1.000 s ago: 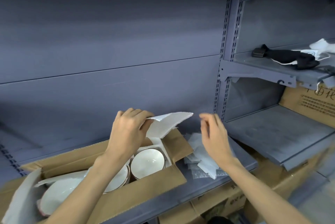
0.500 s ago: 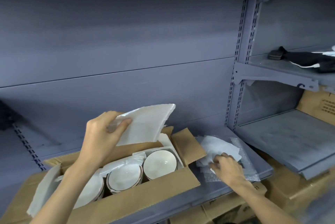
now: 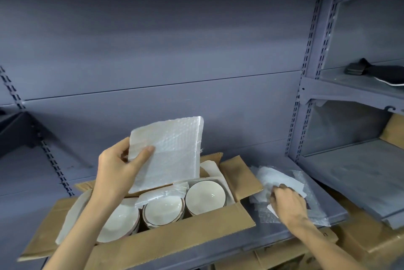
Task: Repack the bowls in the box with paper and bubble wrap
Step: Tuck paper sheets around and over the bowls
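Grey metal shelf (image 3: 251, 245) carries an open cardboard box (image 3: 175, 239) toward its left. My left hand (image 3: 118, 171) pinches a bubble wrap sheet (image 3: 168, 153) upright above the box's back edge, thumb on its front. Below it I see three white bowls (image 3: 162, 209) in a row. Toward the shelf's right edge, my right hand (image 3: 288, 204) presses, fingers curled, onto a pile of paper and wrap (image 3: 277, 178); whether it grips any, I cannot tell.

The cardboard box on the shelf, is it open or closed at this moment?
Open. The cardboard box has its flaps folded outward, and the white bowls inside are visible from above.
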`<state>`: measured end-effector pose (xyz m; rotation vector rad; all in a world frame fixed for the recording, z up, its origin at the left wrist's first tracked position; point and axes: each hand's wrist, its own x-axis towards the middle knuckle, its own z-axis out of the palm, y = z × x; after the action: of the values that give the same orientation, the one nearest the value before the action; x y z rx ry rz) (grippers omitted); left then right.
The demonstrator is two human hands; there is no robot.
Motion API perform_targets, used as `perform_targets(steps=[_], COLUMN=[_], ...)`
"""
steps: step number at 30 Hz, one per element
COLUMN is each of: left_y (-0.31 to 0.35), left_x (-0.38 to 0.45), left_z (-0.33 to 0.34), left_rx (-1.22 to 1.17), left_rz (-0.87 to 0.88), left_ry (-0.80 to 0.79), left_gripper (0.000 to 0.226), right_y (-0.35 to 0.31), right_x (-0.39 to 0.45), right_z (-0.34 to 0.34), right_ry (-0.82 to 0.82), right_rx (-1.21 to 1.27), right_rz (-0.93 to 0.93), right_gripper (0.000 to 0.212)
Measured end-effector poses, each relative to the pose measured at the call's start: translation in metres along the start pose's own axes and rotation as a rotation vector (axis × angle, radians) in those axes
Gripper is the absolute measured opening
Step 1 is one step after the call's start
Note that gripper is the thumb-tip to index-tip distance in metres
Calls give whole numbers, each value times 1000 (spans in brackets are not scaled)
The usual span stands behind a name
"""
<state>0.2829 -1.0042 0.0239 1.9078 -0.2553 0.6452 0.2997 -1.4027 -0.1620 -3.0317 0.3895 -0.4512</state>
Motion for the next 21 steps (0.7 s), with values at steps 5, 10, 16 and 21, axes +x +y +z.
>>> perform_targets(steps=[5,10,16,21], left_y=[0,-3,-23,-35], left_x=[-9,-15,-20,-30], left_z=[-11,-19,-56,-92], left_rx=[-113,-134,120,192], left_rz=[28,170,159,8], left_ry=[113,229,178,68], left_gripper=[61,65,39,31], right_y=[-34,-101,-181,-217], right_x=[11,17,1,-5], right_z=[-48,-116,-158,-162], right_ry=[350,537,322,357], right_rx=[622,946,1170,1056], right_rz=[85,-131,-565,-703], right_gripper=[12,25,40,17])
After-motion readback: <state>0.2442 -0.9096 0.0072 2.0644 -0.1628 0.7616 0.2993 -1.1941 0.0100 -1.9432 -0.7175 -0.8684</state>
